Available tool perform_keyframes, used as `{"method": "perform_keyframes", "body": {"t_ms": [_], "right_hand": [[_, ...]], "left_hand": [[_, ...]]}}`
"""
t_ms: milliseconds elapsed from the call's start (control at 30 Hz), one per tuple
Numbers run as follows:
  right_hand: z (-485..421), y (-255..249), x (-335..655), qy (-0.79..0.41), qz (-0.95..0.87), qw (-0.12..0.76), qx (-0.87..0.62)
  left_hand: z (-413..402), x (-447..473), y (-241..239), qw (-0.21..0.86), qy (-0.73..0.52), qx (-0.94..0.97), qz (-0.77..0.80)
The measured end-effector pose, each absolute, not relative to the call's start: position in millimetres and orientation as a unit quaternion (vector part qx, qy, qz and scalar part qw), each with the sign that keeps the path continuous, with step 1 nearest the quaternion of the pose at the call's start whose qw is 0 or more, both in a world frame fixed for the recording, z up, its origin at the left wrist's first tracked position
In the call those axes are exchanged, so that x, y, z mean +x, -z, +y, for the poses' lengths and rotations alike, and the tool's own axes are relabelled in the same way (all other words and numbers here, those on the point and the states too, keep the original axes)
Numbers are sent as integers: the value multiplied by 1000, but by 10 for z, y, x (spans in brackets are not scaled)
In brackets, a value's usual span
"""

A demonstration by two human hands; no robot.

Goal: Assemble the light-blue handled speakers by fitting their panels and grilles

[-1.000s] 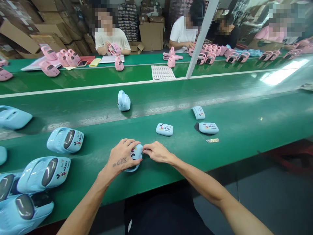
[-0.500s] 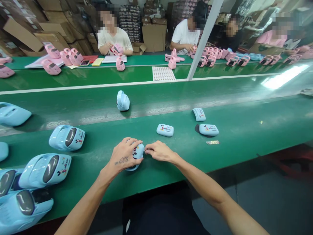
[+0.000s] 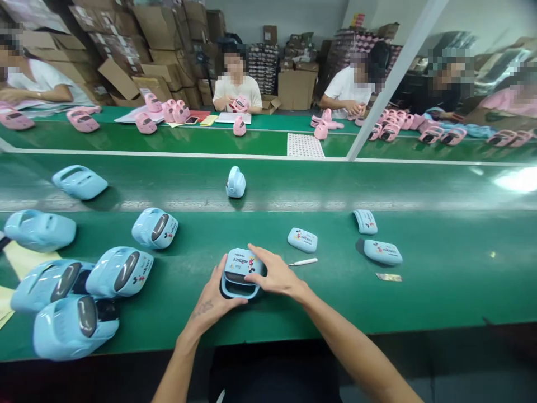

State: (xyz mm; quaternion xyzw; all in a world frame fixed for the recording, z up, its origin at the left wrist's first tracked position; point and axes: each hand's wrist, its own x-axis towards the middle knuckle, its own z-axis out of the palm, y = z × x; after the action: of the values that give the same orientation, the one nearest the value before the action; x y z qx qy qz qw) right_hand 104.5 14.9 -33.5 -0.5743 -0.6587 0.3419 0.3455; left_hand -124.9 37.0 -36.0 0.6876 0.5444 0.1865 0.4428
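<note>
At the near middle of the green table, the blue device sits between the left hand, grasping its left side, and the right hand, gripping its right; its panel reads "MICKEY".

Bare green bench leaves a lane between the left hand and the crowded blue casings at left. Just far of the right hand, a white-handled tool and a blue cover obstruct a low pass; the near right stretch past the right forearm gives room. A slanting white post rises at far right.
</note>
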Motion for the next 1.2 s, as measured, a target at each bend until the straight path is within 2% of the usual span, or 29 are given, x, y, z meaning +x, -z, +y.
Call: {"method": "perform_keyframes", "body": {"t_ms": [133,267,333,400,500,600,700,867,967,1100,1200], "right_hand": [[214,305,786,-459,-523,433,-573],[108,256,601,-660,-344,487,-456],[46,228,592,-699,-338,480,-407],[3,191,674,-663,-397,477,-419],[-48,112,879,-482,-552,494,-468],[-132,36,985,-327,-694,489,-415],[-263,20,927,-288,-738,475,-383],[-492,121,893,-307,-740,471,-369],[-671,240,1165,-304,-749,414,-419],[-1041,533,1660,-166,-769,289,-546],[-1199,771,1902,-99,-777,263,-564]], "left_hand": [[298,-1225,278,503,-310,627,508],[297,-1157,206,449,-447,630,450],[328,-1103,168,444,-482,594,467],[354,-1068,115,503,-489,515,493],[332,-1056,-2,617,-467,397,494],[195,-1059,-133,687,-425,344,478],[-31,-1069,-202,740,-372,302,472],[-374,-1181,-119,765,-304,235,517],[-418,-1311,-30,762,-305,186,540],[-297,-1435,28,751,-366,112,538],[-188,-1405,31,751,-395,79,523]]}}
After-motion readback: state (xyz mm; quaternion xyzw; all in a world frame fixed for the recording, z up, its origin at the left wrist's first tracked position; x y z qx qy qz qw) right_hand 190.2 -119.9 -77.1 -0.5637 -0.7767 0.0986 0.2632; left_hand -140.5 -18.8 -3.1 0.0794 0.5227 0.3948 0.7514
